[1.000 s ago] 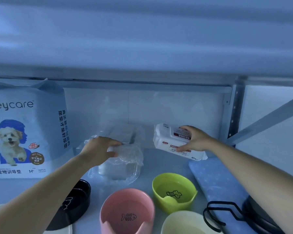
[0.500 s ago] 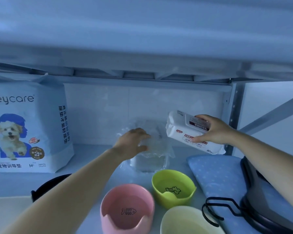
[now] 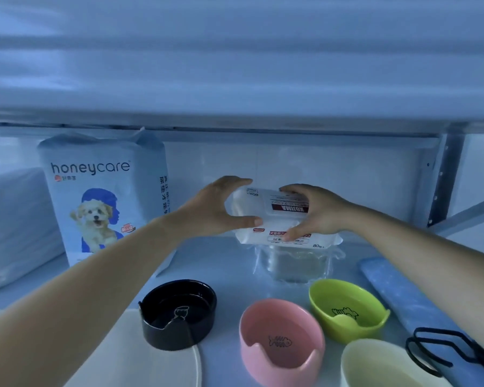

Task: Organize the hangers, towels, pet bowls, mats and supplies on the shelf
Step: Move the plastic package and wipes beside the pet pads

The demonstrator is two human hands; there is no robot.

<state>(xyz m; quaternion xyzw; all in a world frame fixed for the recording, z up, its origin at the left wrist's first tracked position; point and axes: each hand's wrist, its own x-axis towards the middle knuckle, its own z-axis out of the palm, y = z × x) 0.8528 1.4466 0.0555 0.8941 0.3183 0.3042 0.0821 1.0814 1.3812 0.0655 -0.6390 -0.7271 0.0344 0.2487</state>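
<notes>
At the frame's centre, the left hand [image 3: 218, 208] and right hand [image 3: 316, 210] clamp curled fingers around the wet-wipes pack [image 3: 280, 219], apparently stacking it on the clear plastic package [image 3: 294, 263]; next they should lower, square and release it.

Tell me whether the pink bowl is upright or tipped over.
Upright. The pink bowl sits on its base on the shelf, opening upward, with the fish-bone drawing on its inside bottom visible.

A household pet-supply storage shelf [image 3: 221, 263] is holding a honeycare puppy-pad pack [image 3: 104, 199], fish-printed pet bowls [image 3: 281, 340], and black hangers [image 3: 442, 350] under a metal rack.
</notes>
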